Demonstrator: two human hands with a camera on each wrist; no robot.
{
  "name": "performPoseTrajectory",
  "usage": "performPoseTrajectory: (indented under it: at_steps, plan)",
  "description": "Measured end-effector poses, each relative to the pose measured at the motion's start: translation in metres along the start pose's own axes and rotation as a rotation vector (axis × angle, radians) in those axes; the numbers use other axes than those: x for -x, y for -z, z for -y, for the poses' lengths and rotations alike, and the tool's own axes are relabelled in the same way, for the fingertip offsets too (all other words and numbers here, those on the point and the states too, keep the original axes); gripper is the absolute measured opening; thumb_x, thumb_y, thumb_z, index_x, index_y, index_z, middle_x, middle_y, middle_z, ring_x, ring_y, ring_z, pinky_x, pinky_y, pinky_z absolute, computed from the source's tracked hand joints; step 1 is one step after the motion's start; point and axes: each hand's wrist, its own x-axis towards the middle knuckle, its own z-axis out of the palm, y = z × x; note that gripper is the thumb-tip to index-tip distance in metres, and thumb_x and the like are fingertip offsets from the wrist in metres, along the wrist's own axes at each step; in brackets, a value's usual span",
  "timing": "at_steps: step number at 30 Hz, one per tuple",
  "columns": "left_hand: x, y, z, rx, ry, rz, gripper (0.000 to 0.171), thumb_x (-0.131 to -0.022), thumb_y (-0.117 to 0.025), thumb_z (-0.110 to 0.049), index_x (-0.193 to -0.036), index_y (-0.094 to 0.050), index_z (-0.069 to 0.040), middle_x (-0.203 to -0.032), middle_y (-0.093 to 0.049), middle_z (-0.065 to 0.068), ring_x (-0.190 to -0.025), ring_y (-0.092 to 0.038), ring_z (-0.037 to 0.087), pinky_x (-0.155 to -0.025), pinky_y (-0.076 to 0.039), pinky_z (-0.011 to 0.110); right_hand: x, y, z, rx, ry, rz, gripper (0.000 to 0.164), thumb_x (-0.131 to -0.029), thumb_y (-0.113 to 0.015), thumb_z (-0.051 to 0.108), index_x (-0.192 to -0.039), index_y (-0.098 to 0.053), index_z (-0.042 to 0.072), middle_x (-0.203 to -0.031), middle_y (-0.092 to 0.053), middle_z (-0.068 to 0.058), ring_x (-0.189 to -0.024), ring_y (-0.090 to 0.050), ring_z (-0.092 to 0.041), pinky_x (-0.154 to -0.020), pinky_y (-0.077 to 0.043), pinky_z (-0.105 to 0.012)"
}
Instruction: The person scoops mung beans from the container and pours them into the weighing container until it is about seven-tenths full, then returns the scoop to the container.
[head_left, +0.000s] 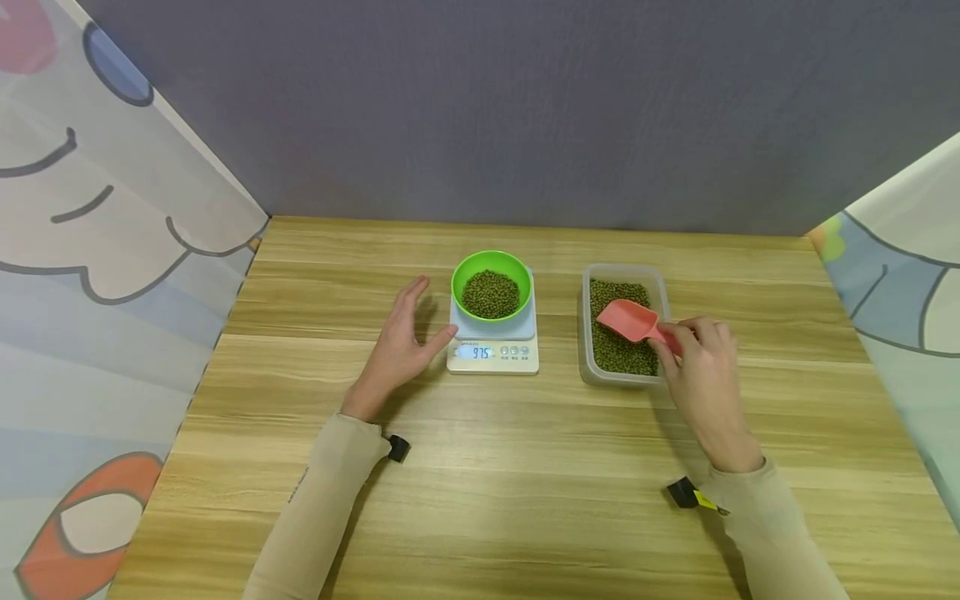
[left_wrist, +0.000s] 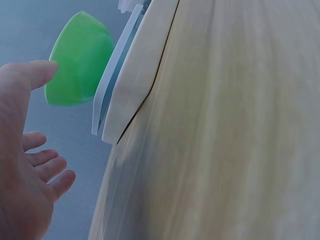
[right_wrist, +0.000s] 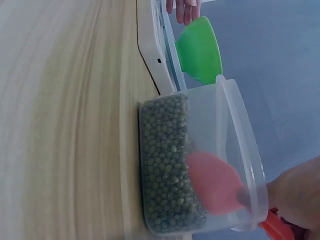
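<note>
My right hand (head_left: 703,379) grips the handle of a red scoop (head_left: 628,320). Its blade lies over the green beans (head_left: 624,354) in a clear plastic container (head_left: 587,333); through the wall in the right wrist view, the blade reaches the beans' surface. Left of it, a green bowl (head_left: 460,287) with a mound of beans (head_left: 491,294) stands on a white kitchen scale (head_left: 492,367), whose display shows 97.5 or 975. Beside the scale my left hand (head_left: 397,350) is held with fingers spread and thumb near the scale's left edge, holding nothing.
The wooden table (head_left: 480,483) runs back to a grey panel (head_left: 510,117). Cartoon-printed cloth (head_left: 112,250) hangs at the left, with more at the right. Each sleeve carries a small black wrist camera (head_left: 398,448).
</note>
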Motion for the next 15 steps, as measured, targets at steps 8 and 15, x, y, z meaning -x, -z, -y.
performPoseTrajectory:
  at_steps: [8,15]
  plan:
    - [-0.0015,-0.0009,-0.0007,-0.005,0.001,0.002,0.090,-0.084,-0.059,-0.054,-0.150,-0.022,-0.005,-0.155,-0.022,0.011,-0.139,-0.021,0.025,-0.112,-0.024,0.052,-0.0041,-0.0032,0.0049,0.043,0.001,0.049,0.025,-0.074,-0.076,0.008,-0.089,-0.068,-0.011,-0.083,-0.060,-0.024,-0.076,-0.046,-0.036,-0.063,-0.036,-0.048]
    - [-0.0014,-0.0016,-0.0024,-0.005,-0.019,-0.007,0.089,-0.084,-0.060,-0.052,-0.149,-0.023,-0.004,-0.155,-0.023,0.012,-0.139,-0.022,0.025,-0.112,-0.024,0.051,-0.0079,-0.0098,0.0077,0.051,-0.017,0.057,0.024,-0.076,-0.075,0.009,-0.089,-0.068,-0.010,-0.081,-0.058,-0.022,-0.074,-0.045,-0.035,-0.065,-0.037,-0.050]
